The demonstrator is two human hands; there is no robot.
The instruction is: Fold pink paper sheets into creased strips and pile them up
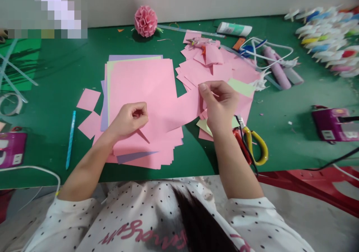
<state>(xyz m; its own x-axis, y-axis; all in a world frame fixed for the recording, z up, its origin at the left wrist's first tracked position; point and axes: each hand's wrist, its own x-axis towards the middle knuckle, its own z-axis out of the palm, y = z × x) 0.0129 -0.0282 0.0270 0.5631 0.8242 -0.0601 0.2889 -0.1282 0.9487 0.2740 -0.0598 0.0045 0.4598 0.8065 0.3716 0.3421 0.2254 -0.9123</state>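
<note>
My left hand [131, 116] is closed in a fist over the stack of pink paper sheets [143, 79], and its fingers hide whatever is inside. Just below it, a thin darker strip [144, 136] pokes out over the top sheet; I cannot tell whether the hand holds it. Between thumb and fingers, my right hand [220, 102] pinches the corner of a pink piece of paper [186, 109], which stretches left onto the stack. Yellow-and-red scissors [256, 147] lie beside my right wrist. Cut pink paper pieces [193, 70] are heaped beyond that hand.
Two pink paper squares [88, 100] and a blue pencil [71, 139] lie left of the stack. A folded pink paper ball [146, 21] stands at the back. Glue bottle [234, 29], cables, a purple box [336, 124] and a white clustered object [331, 38] are on the right.
</note>
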